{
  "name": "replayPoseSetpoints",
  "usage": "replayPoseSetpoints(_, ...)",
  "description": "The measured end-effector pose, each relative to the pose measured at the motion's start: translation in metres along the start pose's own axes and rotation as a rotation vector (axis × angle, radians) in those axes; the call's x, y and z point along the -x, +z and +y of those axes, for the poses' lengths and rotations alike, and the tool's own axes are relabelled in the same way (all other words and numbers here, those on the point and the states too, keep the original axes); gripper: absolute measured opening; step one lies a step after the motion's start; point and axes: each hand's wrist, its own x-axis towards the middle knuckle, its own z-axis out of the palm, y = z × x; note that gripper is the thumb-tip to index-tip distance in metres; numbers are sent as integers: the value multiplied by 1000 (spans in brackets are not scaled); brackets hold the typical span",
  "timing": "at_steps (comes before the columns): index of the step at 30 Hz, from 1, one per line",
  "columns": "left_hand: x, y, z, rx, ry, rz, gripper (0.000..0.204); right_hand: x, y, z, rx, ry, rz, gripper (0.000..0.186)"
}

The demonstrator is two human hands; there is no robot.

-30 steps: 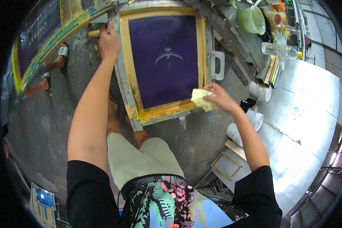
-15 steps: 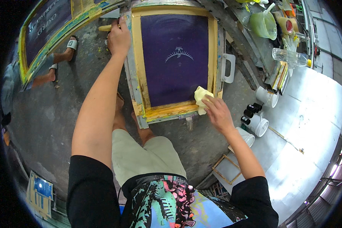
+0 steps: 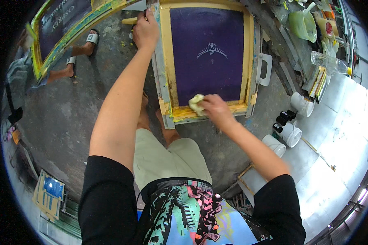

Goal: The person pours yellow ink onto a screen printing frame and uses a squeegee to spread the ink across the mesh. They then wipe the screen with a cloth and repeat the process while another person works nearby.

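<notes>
A silkscreen frame with a dark purple mesh and a small pale winged design lies in front of me. Yellow tape and ink cover its near border. My right hand, slightly blurred, pinches a crumpled pale yellow cloth against that near border, left of its middle. At the far left side of the frame, my left hand is closed with its fingers over the edge. A tan handle-like piece sticks out just left of those fingers; whether they touch it I cannot tell.
Another screen stands at the upper left, a person's sandalled feet behind it. A white handle juts from the frame's right side. Farther right are a green jug, a clear bottle, white buckets and a pale sheet surface.
My right hand has slid the cloth leftward along the frame's near border, from the near right corner. The left hand stays at the frame's edge. The whole view has shifted a little.
</notes>
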Motion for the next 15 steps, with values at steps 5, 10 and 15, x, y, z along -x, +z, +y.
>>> replayPoseSetpoints(5, 2, -4, 0, 85, -17, -17, 58, -33, 53, -58, 36, -15, -16, 24)
replayPoseSetpoints(10, -1, -4, -3, 135, 12, 17, 56, -54, 61, -65, -72, 110, 187, 26)
replayPoseSetpoints(15, -1, 0, 1, 132, 35, -18, 55, -192, 9, -39, 60, 75, 458, 23)
